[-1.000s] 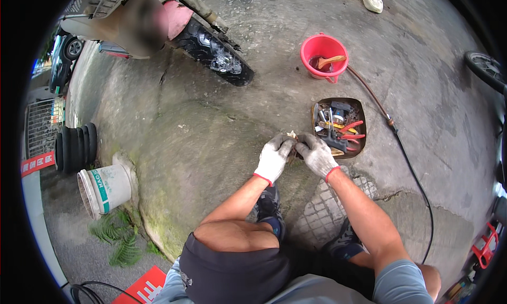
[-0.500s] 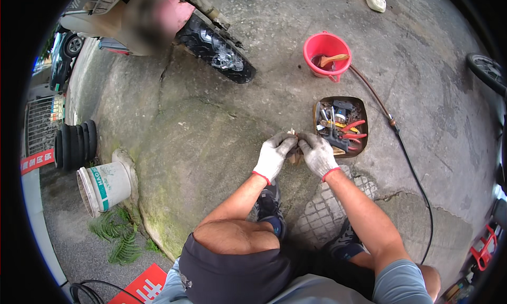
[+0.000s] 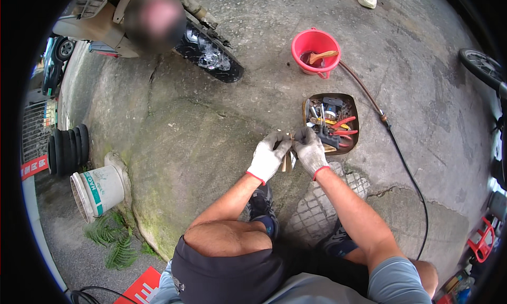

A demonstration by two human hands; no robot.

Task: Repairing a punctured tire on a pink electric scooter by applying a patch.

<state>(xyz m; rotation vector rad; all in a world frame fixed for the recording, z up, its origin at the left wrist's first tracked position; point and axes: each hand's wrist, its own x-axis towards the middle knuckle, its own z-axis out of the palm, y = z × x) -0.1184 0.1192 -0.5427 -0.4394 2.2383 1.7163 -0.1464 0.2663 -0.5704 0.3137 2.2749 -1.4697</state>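
Note:
Both my hands wear white work gloves with grey fingers and red cuffs. They are held close together over the concrete, in front of my knees. My left hand pinches a small piece, and my right hand closes its fingers on the same spot from the other side. Tan, flat strips hang down between the gloves; what they are is too small to tell. Just beyond my right hand is a tool tray with red-handled pliers, a dark-handled tool and other loose tools.
Past the tray stands a red bucket holding a wooden-handled brush. A hose runs along the right. A motorcycle wheel is at the upper left. Stacked tyres and a tipped white bucket lie at the left.
The view has shifted slightly, moving the scene a little left. My gloves have parted slightly at the fingertips, and more of the tan strips shows between them.

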